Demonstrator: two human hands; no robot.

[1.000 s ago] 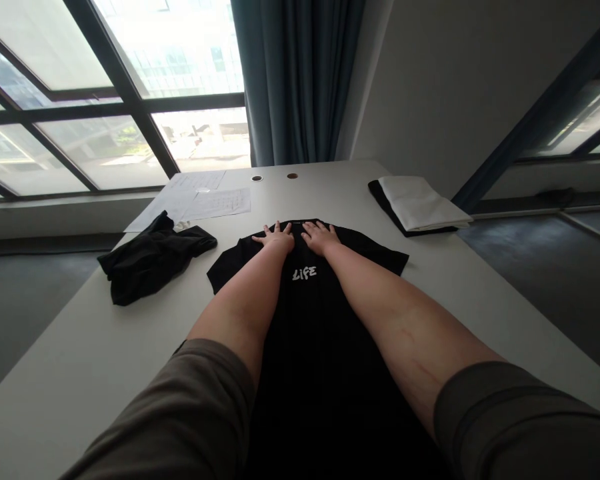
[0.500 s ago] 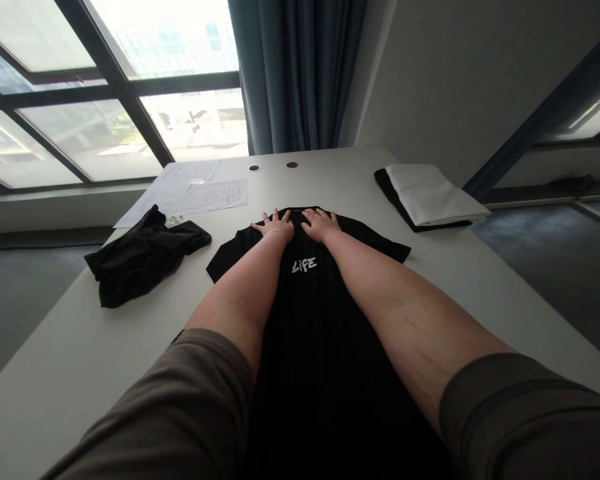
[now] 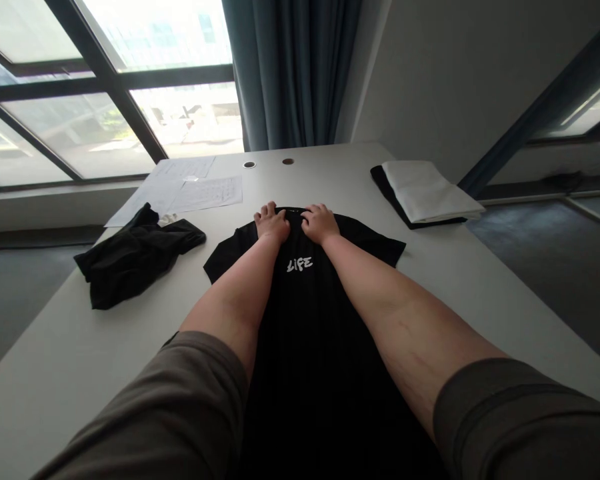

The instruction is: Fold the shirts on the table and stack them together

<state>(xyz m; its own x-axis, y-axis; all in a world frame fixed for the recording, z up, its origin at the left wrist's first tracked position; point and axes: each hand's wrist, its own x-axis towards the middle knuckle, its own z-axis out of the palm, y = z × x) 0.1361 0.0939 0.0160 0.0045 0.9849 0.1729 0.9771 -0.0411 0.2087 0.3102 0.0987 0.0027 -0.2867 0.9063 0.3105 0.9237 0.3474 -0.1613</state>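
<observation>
A black T-shirt (image 3: 325, 320) with white "LIFE" lettering lies spread flat along the white table (image 3: 460, 280), collar end away from me. Both my arms reach out over it. My left hand (image 3: 273, 224) and my right hand (image 3: 320, 224) rest side by side at the collar edge. The fingers of both are curled in and closed on the fabric there, knuckles raised. The shirt's two short sleeves stick out to either side of my hands.
A crumpled dark garment (image 3: 130, 257) lies at the left of the table. Paper sheets (image 3: 190, 190) lie behind it. A folded white cloth on a black one (image 3: 425, 193) sits at the far right. Windows and a blue curtain (image 3: 290, 73) stand beyond the far edge.
Both hands lay flat with fingers spread on the shirt's top; now their fingers have curled in at the collar edge. The view has shifted slightly.
</observation>
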